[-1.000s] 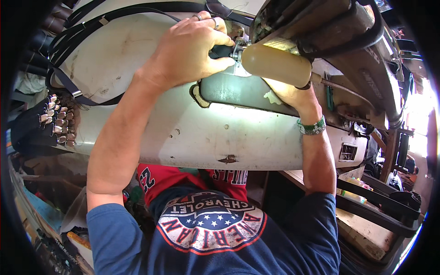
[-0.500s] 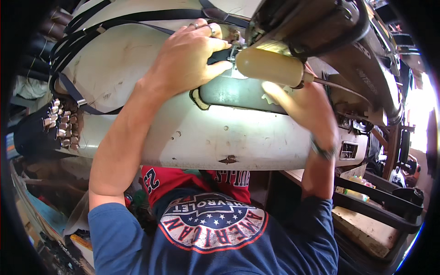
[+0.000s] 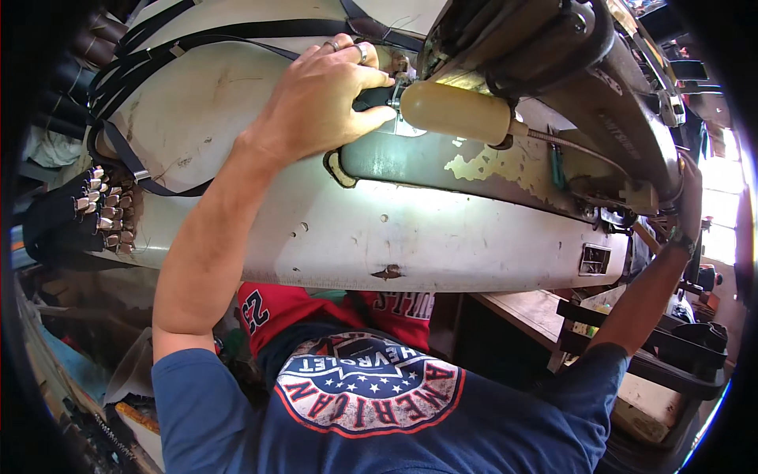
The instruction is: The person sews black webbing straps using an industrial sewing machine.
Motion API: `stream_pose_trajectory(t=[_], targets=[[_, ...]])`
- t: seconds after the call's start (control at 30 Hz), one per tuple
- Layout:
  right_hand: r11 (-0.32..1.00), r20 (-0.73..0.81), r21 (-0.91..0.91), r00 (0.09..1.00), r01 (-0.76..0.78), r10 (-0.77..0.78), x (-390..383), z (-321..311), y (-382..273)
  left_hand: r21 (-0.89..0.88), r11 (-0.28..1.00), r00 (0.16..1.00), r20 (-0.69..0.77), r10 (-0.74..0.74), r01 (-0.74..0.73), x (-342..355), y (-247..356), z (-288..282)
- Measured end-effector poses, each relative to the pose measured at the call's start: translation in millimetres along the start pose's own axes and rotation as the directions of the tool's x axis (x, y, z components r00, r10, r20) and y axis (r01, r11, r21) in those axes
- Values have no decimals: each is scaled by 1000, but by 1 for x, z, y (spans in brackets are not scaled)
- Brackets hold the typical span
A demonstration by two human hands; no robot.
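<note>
My left hand (image 3: 320,103), with rings on its fingers, is at the needle area of a dark industrial sewing machine (image 3: 588,103). Its thumb and forefinger hold a short black strap (image 3: 373,99) beside the metal presser foot (image 3: 399,95). The far fingers curl behind the strap. At the machine's right end, my right hand (image 3: 689,182) rests against the side where a handwheel would sit; its fingers are mostly hidden there. A cream, rounded cylinder (image 3: 456,110) hangs in front of the needle area and covers part of it.
Black straps (image 3: 229,33) with metal sliders lie across the pale worktable (image 3: 474,241). A bundle of black straps with metal clips (image 3: 106,207) hangs at the left. Green-handled snips (image 3: 557,166) lie under the machine arm. Black rails (image 3: 647,347) stand at lower right.
My right hand has moved from the machine bed, behind the cream cylinder, out to the machine's right end. My left hand stays on the black strap, almost unmoved.
</note>
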State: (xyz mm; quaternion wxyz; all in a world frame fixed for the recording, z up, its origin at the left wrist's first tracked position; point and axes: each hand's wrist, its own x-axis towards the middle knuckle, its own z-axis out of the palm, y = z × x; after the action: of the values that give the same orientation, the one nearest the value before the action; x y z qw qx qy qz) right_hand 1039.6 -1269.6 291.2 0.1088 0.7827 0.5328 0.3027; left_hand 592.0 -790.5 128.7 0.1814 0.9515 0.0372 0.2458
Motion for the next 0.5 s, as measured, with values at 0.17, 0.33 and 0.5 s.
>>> stream_pose_trajectory(t=[0.17,0.33,0.5], targets=[[937,94,233,966,-258,243,8,8,23,1,999,999,-5,54,-54,-1,-5,-2],[734,242,445,858,-513,453,6,15,36,-9,1000,999,40,26,-26,1,-3,-4],[417,424,565,684,-712,593,6,13,44,0,999,999,31,37,-37,1,-3,-3]])
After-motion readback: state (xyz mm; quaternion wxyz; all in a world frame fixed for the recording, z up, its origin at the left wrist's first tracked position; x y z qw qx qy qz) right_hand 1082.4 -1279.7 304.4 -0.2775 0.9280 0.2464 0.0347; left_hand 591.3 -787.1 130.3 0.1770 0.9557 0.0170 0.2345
